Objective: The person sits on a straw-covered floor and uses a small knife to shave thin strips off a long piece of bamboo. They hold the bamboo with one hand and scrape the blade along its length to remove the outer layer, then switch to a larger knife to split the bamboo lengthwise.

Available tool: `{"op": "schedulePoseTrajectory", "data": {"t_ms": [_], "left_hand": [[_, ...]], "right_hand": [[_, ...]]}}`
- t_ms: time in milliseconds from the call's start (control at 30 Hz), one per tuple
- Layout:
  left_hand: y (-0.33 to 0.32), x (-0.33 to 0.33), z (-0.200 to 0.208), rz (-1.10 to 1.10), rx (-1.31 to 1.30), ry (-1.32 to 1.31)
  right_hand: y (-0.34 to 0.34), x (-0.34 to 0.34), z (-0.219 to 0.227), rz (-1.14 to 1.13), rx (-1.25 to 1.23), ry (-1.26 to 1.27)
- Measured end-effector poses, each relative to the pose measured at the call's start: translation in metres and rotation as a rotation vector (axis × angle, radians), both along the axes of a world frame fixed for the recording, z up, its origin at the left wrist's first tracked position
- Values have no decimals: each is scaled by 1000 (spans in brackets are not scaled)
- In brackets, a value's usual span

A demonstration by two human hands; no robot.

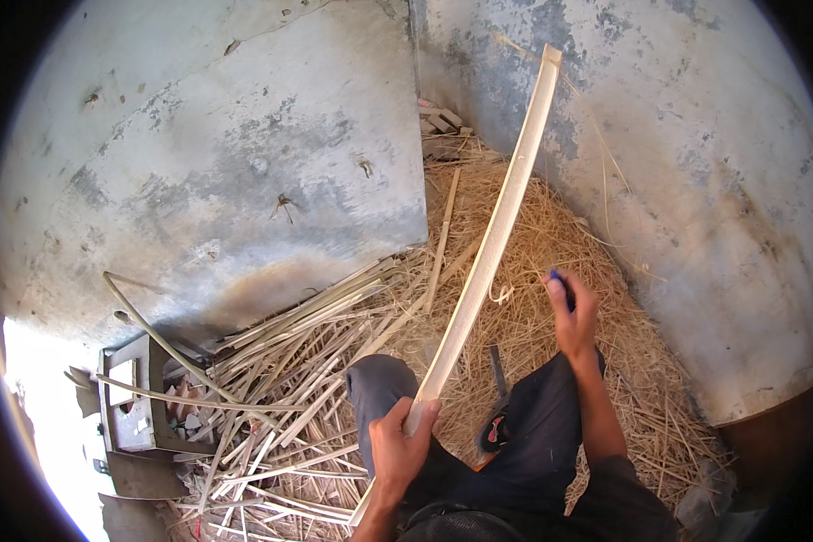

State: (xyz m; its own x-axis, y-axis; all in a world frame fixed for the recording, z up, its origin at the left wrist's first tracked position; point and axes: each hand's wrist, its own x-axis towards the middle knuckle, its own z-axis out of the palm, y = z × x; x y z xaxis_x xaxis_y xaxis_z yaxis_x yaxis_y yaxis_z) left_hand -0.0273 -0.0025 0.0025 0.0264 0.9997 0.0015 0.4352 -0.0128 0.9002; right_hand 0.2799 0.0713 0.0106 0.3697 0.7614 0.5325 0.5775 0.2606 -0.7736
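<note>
A long, pale split-bamboo strip (pixel 490 256) slants up from my lap toward the far right wall, its far end raised. My left hand (pixel 402 449) is closed round its lower part, beside my left knee. To the right of the strip and apart from it, my right hand (pixel 575 316) is closed on a small blue object (pixel 556 275); most of that object is hidden by the fingers, so its kind does not show. A curled pale shaving (pixel 500 294) appears between the strip and my right hand.
Straw-like shavings (pixel 551 217) cover the floor ahead and to the right. Many cut strips (pixel 289 361) lie heaped at left, beside a worn box (pixel 140 406). A dark flat bar (pixel 498 370) stands by my shoe (pixel 492 434). Walls (pixel 244 163) close in the corner.
</note>
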Motion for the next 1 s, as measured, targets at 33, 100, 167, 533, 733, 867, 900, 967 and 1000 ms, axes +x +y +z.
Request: {"op": "schedulePoseTrajectory", "data": {"t_ms": [33,100,167,533,733,867,900,967,1000], "left_hand": [[2,1,0,5,-12,-39],[6,5,12,17,-63,-110],[9,10,18,11,-87,-144],[18,29,20,36,221,-76],[16,22,23,50,123,79],[13,20,22,59,119,41],[12,19,21,59,135,44],[12,17,19,58,145,49],[11,16,18,59,136,53]], "right_hand": [[-7,-10,-4,76,-37,20],[-21,-29,-10,229,-113,58],[-32,-50,-12,285,-50,-78],[-46,-88,1,385,29,-515],[-29,-84,-4,313,141,-429],[-28,-81,-2,333,98,-505],[-29,-80,-2,333,82,-531],[-28,-80,-2,333,73,-558],[-26,-80,-3,333,80,-558]]}}
